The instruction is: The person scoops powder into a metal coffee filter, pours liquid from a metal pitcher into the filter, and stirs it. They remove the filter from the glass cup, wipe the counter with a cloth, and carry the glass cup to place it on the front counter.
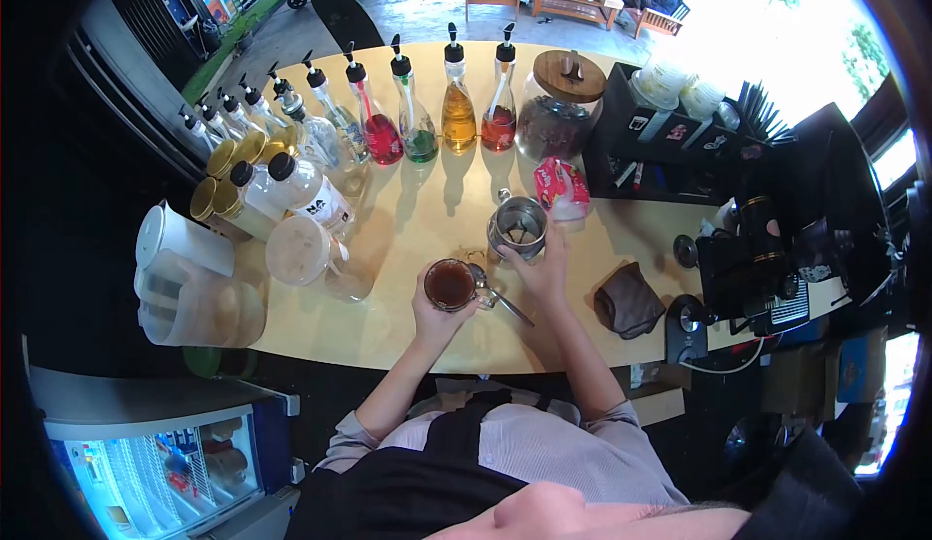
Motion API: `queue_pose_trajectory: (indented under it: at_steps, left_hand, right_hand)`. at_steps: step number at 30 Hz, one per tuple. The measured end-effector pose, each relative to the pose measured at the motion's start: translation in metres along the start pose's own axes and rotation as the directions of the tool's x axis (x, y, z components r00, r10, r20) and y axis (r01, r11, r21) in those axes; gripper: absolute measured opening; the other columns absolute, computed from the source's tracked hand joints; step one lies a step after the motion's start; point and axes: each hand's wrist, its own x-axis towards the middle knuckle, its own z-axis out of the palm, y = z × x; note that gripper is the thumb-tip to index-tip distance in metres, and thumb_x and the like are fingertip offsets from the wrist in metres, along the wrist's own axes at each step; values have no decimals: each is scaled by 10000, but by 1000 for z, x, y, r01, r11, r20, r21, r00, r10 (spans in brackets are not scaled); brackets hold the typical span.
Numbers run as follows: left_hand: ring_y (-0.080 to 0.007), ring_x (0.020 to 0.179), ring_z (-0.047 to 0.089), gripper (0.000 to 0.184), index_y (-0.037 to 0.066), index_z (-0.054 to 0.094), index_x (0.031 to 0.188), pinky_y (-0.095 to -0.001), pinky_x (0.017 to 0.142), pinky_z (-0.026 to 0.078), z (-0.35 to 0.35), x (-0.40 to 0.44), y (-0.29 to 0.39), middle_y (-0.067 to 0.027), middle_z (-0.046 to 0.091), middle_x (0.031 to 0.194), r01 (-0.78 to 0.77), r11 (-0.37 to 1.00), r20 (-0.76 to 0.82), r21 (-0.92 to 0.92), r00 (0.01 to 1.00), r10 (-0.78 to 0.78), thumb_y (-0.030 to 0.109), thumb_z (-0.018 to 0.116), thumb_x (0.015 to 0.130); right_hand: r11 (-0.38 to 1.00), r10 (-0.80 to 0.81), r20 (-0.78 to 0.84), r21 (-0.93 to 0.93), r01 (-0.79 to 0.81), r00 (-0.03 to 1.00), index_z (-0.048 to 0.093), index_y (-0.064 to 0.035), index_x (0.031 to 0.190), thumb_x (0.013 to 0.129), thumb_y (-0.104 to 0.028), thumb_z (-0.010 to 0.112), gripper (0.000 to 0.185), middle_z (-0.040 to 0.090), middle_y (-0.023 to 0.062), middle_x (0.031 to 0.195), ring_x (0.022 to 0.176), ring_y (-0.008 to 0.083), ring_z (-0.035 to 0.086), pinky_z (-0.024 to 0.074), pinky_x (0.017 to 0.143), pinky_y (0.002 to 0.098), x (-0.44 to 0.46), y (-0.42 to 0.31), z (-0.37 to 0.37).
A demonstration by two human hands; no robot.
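Observation:
My left hand (437, 319) is closed round a glass mug (450, 285) of dark brown drink, near the counter's front edge. Just right of it, my right hand (546, 270) grips a shiny metal pitcher (518, 221); its inside looks mostly bare from above. A metal spoon (512, 310) lies slanted on the counter between my two hands, beside the mug. Behind the pitcher sits a pink packet (562, 188). To the right of my right forearm rests a folded brown cloth (629, 301).
Syrup bottles with black pumps (458, 103) line the counter's far edge, beside a wooden-lidded jar (558, 113). Plastic jars (299, 249) and white pitchers (184, 244) crowd the left. A black cup organizer (670, 127) and a coffee machine (762, 249) stand right.

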Motion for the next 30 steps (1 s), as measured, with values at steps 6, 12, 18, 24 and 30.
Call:
queue_pose_trajectory:
  at_steps: [6, 12, 18, 24, 30]
  left_hand:
    - [-204, 1032, 613, 791, 16, 448, 1245, -329, 918, 493, 0, -1, -3, -108, 612, 1106, 21, 999, -4, 34, 1000, -21, 106, 896, 599]
    - [-180, 1006, 594, 778, 20, 442, 1236, -315, 896, 491, 1, -1, -1, -87, 580, 1100, 25, 999, -4, 32, 1000, -25, 68, 884, 598]
    - [-180, 1009, 587, 790, 19, 441, 1236, -316, 901, 486, 0, -2, -5, -87, 579, 1100, 35, 999, -8, 5, 999, -35, 70, 892, 589]
    - [-182, 1020, 585, 799, 21, 435, 1243, -318, 908, 485, 1, -1, 1, -89, 577, 1107, 27, 999, -6, 32, 1000, -27, 82, 895, 593]
    - [-182, 1017, 588, 792, 25, 437, 1241, -318, 902, 490, 0, -2, -4, -92, 577, 1114, 0, 998, -9, 68, 1000, 1, 93, 894, 599]
  right_hand:
    - [997, -48, 20, -58, 50, 999, 493, -11, 1297, 631, -304, 860, 815, 591, 143, 1210, 1129, 307, 543, 364, 985, 425, 2, 4, -2]
    - [998, -55, 65, 6, 55, 996, 485, 0, 1295, 623, -298, 863, 827, 586, 140, 1219, 1152, 296, 537, 362, 999, 419, 4, 17, 0]
    - [901, 50, 194, 415, -128, 980, 490, -3, 1296, 653, -182, 848, 757, 596, 125, 1216, 1172, 231, 542, 385, 1022, 372, 18, 13, -11]
    - [845, 31, 146, 524, -104, 989, 502, 12, 1264, 704, -112, 800, 646, 609, 111, 1169, 1087, 222, 589, 440, 953, 351, 41, -16, -36]
    - [944, -135, 31, 306, 119, 990, 532, 8, 1228, 708, -97, 803, 596, 619, 107, 1155, 1080, 211, 588, 433, 958, 352, 47, -12, -32]
